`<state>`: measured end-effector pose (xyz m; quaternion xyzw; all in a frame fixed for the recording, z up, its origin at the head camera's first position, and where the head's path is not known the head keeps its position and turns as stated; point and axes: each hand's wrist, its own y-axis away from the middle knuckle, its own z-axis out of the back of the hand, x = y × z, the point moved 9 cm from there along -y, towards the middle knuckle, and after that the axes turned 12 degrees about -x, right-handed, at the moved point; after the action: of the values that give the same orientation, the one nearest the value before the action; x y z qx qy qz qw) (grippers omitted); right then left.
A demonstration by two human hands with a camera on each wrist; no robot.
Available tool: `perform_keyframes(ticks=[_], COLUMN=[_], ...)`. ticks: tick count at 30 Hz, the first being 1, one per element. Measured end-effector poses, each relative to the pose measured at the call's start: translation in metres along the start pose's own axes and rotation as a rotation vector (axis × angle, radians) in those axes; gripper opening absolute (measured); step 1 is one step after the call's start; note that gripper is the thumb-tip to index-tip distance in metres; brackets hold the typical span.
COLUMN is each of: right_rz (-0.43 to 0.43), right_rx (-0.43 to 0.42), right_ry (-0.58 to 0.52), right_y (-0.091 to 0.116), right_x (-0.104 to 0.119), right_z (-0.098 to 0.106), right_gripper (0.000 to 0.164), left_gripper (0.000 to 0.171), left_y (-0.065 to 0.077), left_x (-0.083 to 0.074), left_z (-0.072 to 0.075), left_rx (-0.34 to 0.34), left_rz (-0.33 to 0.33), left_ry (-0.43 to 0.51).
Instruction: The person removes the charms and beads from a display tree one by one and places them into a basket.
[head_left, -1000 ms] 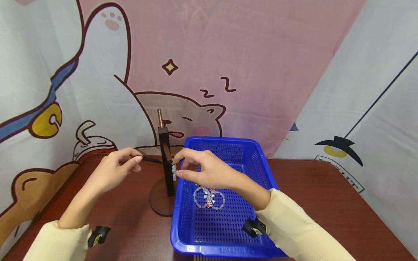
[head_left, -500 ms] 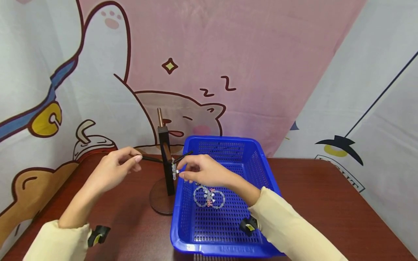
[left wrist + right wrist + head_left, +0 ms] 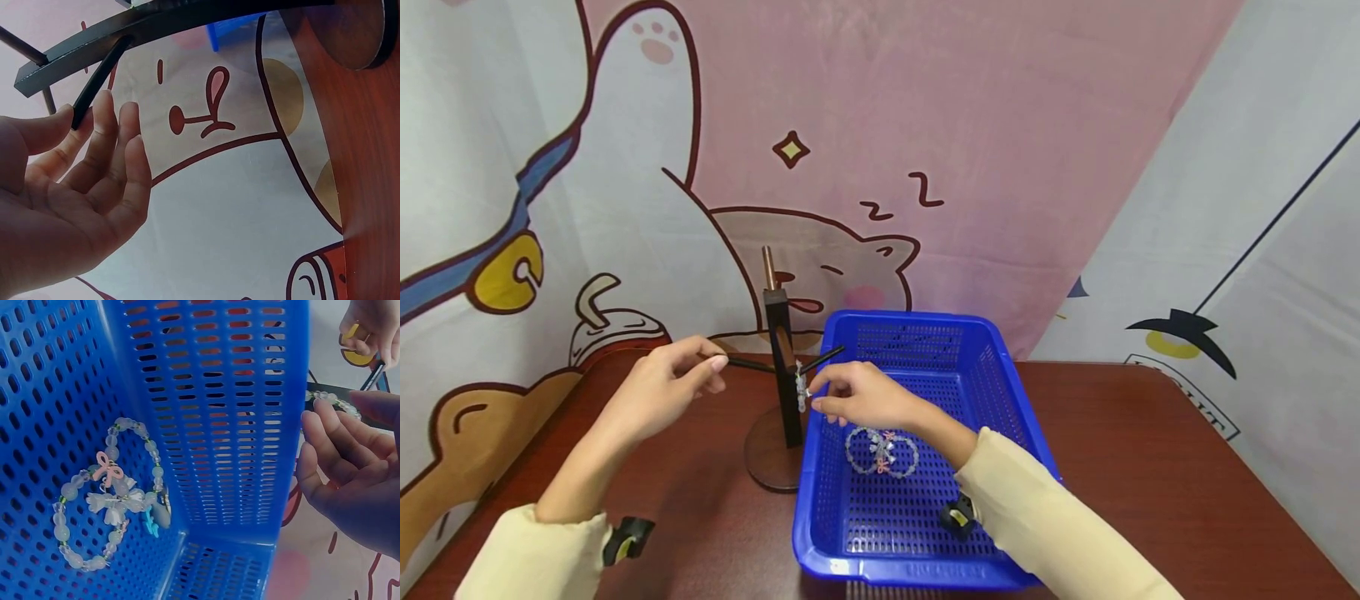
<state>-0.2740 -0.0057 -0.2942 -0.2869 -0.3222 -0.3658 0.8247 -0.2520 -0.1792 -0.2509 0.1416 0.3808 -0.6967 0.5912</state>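
My left hand (image 3: 662,387) pinches the end of a black peg (image 3: 100,81) on a jewelry stand (image 3: 784,367), between thumb and index finger. The stand has a dark upright post and a round brown base (image 3: 771,454). From the opposite peg (image 3: 823,357) hangs a bracelet (image 3: 801,387) of pale, clear beads. My right hand (image 3: 868,396) is beside this bracelet, fingers loosely bent, fingertips close to its beads and small charm. In the right wrist view, the right hand's (image 3: 356,447) thumb and fingers are spread apart, overlapping part of the hanging bracelet (image 3: 328,397).
A blue perforated basket (image 3: 925,577) stands right of the post, its left wall close to the stand's base. Inside lie beaded bracelets (image 3: 75,550) with pink bows and pale flower charms. The red-brown table (image 3: 1120,467) meets a cartoon-printed cloth (image 3: 1000,125) behind.
My right hand has let the bracelet hang on the peg and drawn back slightly down and right, uncovering the peg's tip. The left hand keeps its pinch on the other peg.
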Motion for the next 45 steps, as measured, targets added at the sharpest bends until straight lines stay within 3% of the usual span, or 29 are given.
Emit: perform_keyframes(ticks=[15,28,45], right_rz=[-0.051,0.026,0.068], right_rx=[0.002,-0.026,-0.038], right_ry=[0.021,0.068,-0.075], right_y=[-0.006,-0.009,-0.01], right_x=[-0.013,-0.007,0.001], right_z=[-0.015,-0.018,-0.012], right_gripper=[0.011,0.008,0.008], left_gripper=[0.021,0.021,0.019], left_y=[0.001,0.001,0.001], left_x=[-0.001,-0.001,0.0], left_z=[0.0,-0.001,-0.001], left_rx=[0.004,0.005,0.0], left_rz=[0.001,-0.003,-0.003], left_ry=[0.01,0.008,0.004])
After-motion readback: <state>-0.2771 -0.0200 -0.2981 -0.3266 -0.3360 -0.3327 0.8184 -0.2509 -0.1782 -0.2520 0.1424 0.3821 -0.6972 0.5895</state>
